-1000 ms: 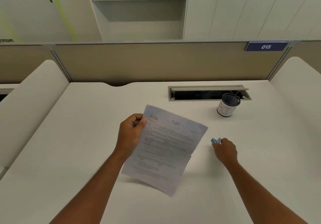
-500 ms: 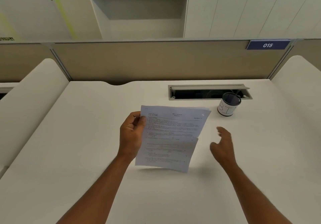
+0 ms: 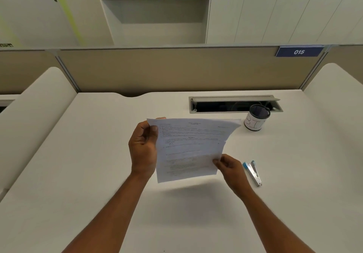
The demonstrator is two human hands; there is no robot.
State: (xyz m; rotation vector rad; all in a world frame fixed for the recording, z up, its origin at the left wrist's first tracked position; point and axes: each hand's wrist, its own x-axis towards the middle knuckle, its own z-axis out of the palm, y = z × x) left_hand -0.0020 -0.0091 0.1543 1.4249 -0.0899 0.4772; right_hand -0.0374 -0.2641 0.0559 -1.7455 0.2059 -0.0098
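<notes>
I hold printed white paper sheets (image 3: 190, 146) up above the white desk (image 3: 98, 154), facing me. My left hand (image 3: 144, 146) grips their upper left corner, thumb on the front. My right hand (image 3: 229, 168) pinches the lower right corner. A blue and silver stapler (image 3: 253, 172) lies on the desk just right of my right hand, untouched.
A black mesh cup with a white label (image 3: 255, 118) stands at the back right, in front of an open cable slot (image 3: 233, 104). A beige partition (image 3: 176, 70) with a blue "015" plate (image 3: 299, 52) closes the desk's far edge. White cabinets stand beyond.
My right hand let go of the stapler, left it on the desk and moved left to take the sheets' lower right corner. The sheets turned upright and square to me.
</notes>
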